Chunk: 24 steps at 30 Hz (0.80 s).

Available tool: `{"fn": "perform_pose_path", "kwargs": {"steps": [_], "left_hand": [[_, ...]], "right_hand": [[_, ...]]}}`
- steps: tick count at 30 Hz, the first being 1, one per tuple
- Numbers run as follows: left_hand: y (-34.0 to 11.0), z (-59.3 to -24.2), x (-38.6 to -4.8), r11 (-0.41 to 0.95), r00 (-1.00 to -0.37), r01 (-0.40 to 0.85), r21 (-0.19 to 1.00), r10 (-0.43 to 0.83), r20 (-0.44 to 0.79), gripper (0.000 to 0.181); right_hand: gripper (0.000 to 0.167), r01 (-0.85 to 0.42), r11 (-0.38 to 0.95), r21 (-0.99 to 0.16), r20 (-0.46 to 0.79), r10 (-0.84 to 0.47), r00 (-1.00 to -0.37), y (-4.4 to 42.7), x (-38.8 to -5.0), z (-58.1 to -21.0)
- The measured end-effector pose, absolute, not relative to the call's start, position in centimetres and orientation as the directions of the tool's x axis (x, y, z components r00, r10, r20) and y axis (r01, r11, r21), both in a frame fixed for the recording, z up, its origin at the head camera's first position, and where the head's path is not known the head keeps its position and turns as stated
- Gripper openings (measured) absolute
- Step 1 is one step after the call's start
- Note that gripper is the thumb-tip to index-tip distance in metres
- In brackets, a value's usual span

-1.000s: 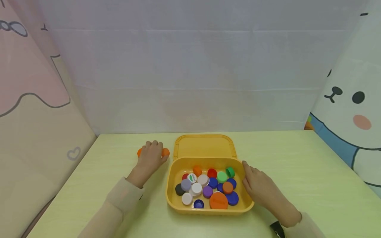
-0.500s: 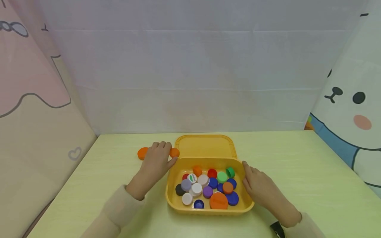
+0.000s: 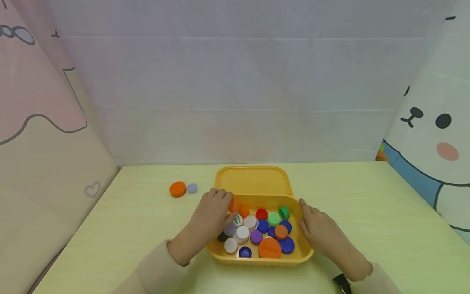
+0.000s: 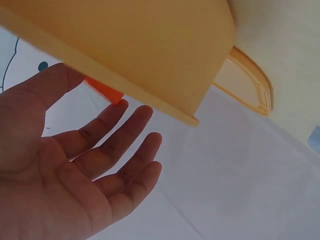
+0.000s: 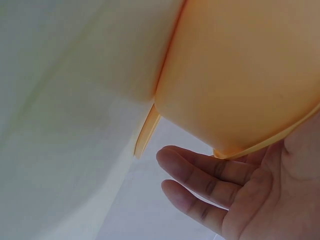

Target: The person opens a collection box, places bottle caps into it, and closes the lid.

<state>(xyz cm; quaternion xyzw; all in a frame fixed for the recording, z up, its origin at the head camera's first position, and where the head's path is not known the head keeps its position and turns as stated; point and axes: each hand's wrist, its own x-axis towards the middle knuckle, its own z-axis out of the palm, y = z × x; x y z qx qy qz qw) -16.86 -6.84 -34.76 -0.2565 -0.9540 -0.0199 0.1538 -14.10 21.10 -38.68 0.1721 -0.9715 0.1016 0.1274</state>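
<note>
My left hand (image 3: 209, 218) pinches an orange bottle cap (image 3: 234, 205) over the back left corner of a yellow plastic box (image 3: 257, 261). Part of that cap shows between thumb and fingertip beyond the box rim in the left wrist view (image 4: 106, 91). At the box's right side my right hand (image 3: 324, 233) grips the rim; in the right wrist view its lower fingers extend along the outer wall. Inside the box lie many loose caps, among them a large orange cap (image 3: 269, 248), a purple cap (image 3: 256, 237) and a green cap (image 3: 284, 212).
Left of the box, a large orange cap (image 3: 178, 189) and a small pale lilac cap (image 3: 192, 188) lie on the light green table (image 3: 367, 212). A yellow lid (image 3: 253, 180) lies directly behind the box. Fabric walls enclose the table's back and sides.
My left hand has carried the orange cap rightward from the table to the box's left side, uncovering the lilac cap on the table. My right hand has stayed on the rim.
</note>
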Motion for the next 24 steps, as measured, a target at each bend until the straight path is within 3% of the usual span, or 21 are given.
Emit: {"fn": "perform_pose_path", "kwargs": {"steps": [11, 24], "left_hand": [[-6.5, -36.5, -16.9, 0.857, -0.809, 0.472, -0.206, 0.514, 0.286, 0.032], [-6.3, -36.8, -17.0, 0.856, -0.846, 0.433, -0.284, 0.494, 0.2, 0.028]], "right_hand": [[0.044, -0.361, 0.919, -0.158, 0.28, -0.308, -0.909, 21.1, -14.2, -38.8], [0.044, -0.362, 0.921, -0.148, 0.291, -0.309, -0.905, 21.1, -14.1, -38.8]]}}
